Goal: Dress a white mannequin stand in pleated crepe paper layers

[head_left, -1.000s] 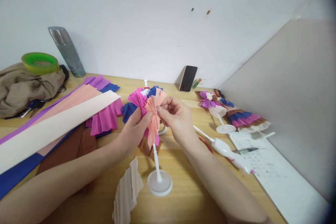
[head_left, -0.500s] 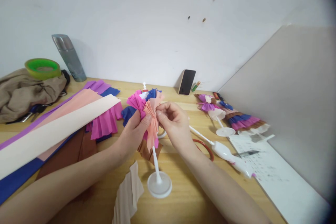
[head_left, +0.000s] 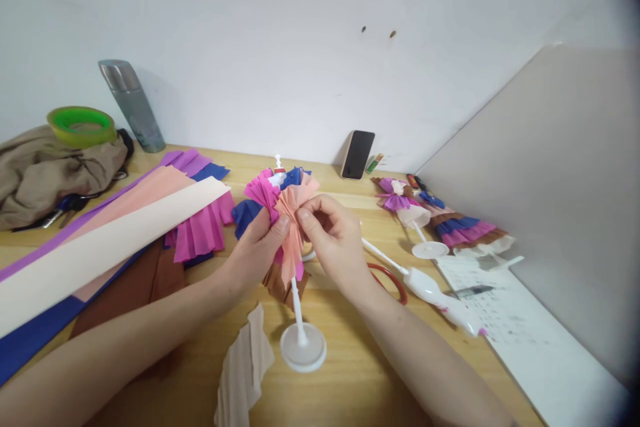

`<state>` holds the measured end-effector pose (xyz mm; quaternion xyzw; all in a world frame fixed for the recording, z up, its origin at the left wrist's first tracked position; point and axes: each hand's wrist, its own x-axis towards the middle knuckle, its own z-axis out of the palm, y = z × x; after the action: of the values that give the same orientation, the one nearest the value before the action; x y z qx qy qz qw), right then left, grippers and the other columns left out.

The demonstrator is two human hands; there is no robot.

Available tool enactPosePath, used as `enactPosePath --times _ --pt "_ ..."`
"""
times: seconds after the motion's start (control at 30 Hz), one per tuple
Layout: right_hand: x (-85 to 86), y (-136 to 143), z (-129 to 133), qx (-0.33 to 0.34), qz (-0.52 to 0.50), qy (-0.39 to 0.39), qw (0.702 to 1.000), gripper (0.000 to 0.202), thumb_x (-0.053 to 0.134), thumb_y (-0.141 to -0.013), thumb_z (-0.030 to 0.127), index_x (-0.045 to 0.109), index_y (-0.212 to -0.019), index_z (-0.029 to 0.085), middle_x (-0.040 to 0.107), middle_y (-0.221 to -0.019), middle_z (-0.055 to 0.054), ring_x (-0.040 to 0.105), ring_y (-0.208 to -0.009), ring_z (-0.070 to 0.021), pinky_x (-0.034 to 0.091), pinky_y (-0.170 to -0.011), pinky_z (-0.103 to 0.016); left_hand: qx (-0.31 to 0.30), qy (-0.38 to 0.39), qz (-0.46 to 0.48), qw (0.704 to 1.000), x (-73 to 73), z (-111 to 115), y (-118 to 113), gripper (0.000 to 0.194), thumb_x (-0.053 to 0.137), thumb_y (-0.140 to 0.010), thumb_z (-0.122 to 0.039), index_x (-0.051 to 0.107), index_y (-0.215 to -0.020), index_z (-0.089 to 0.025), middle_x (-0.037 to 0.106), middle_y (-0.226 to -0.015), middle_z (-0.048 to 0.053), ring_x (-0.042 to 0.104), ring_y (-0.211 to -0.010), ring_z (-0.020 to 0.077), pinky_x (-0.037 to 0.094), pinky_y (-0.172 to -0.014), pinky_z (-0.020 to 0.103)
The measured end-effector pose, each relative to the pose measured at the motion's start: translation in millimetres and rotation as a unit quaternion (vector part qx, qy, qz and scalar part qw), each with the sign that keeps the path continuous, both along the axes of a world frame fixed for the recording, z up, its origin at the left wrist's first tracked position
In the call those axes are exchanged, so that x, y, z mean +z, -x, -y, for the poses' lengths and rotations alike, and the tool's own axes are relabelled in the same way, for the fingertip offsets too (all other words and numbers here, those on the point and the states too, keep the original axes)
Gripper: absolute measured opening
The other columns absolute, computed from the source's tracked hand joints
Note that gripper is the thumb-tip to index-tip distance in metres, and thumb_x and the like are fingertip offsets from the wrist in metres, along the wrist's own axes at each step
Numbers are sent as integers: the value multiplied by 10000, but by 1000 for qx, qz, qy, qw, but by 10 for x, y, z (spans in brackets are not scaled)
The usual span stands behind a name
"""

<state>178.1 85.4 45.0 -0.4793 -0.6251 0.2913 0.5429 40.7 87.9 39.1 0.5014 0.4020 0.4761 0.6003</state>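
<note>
Between my hands is a strip of pleated peach crepe paper (head_left: 291, 260), pinched narrow at its middle and fanned out above and below. My left hand (head_left: 257, 240) grips it from the left, thumb on the folds. My right hand (head_left: 333, 230) pinches its right edge between thumb and fingers. Behind it sit a pleated magenta crepe paper piece (head_left: 263, 190) and blue crepe paper (head_left: 245, 215). Below them a white stand (head_left: 303, 347) with a round base rests on the table; its upper part is hidden by the paper.
Long crepe paper strips (head_left: 115, 240) lie left, near a grey bottle (head_left: 134, 107) and green tape roll (head_left: 83, 125). A beige pleated piece (head_left: 245, 373) lies in front. Rightward are a glue gun (head_left: 440, 297), a knife (head_left: 473, 291), paper (head_left: 525, 340) and a phone (head_left: 358, 155).
The top of the peach paper has spread wider to the right between my hands. Both hands keep their hold almost in place, and the view has shifted slightly.
</note>
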Motion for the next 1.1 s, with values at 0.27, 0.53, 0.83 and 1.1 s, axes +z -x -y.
enactPosePath --times 0.27,0.53,0.83,1.1 --pt "-76 -12 -70 -20 -11 5 1000 88 569 -800 222 515 -730 216 527 -658 35 473 -562 -115 381 -554 -262 -2 -12 -9 1000 -15 -5 -7 373 657 -829 -441 652 -1081 -166 740 -1090 83 641 -1125 277 493 -944 365" --pt "-8 -14 -64 19 -66 37 997 245 604 -836 363 459 -693 227 442 -604 53 412 -541 -108 345 -516 -255 -3 -25 -59 998 55 7 -22 297 620 -839 -438 619 -961 -168 728 -1158 108 643 -1119 299 489 -964 391" --pt "-33 3 -108 22 -136 94 986 232 611 -826 389 445 -774 236 431 -562 90 378 -443 -82 295 -422 -223 -20 -37 -50 998 59 25 -39 397 593 -868 -397 631 -1187 -164 728 -1201 92 648 -1123 293 508 -950 381" --pt "-88 15 -140 -6 -123 67 990 192 599 -815 333 432 -814 239 437 -594 89 382 -478 -87 309 -447 -221 -16 -39 -34 999 22 44 -37 347 594 -889 -353 647 -1170 -158 698 -1266 100 607 -1226 265 439 -1059 348"
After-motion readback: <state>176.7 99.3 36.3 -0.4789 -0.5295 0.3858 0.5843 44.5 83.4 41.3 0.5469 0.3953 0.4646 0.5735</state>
